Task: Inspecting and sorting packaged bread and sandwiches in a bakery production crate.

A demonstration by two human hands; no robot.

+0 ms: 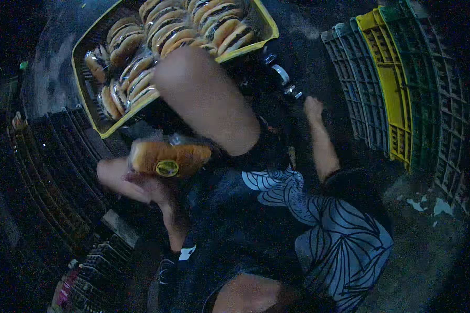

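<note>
Closest to the camera: your dark T-shirt (pixel 219 229), big pale leaf-like print (pixel 344 245) at 4 o'clock. Your bent bare knee (pixel 185 73) juts up toward 11 o'clock, overlapping the near side of the bun crate.

Wrapped bread loaf (pixel 188 156) at 9 o'clock, clear film, round yellow label facing up; it sits in your left hand (pixel 151 188), fingers curled around its underside, partly hidden and blurred. Your right hand (pixel 313 108) is at 2 o'clock, fingers bent in; can't tell how tightly, or whether they have hold of anything. Shiny metal fitting (pixel 292 92) just beside it.

Yellow-rimmed crate (pixel 245 50) at 11 o'clock, filled with rows of film-wrapped buns (pixel 167 26), dark filling showing. Stacked plastic crates at 2 to 3 o'clock: yellow one (pixel 390 88), green one (pixel 413 78) beside it. Darker crates (pixel 57 167) at 9 o'clock, too dim for detail.
</note>
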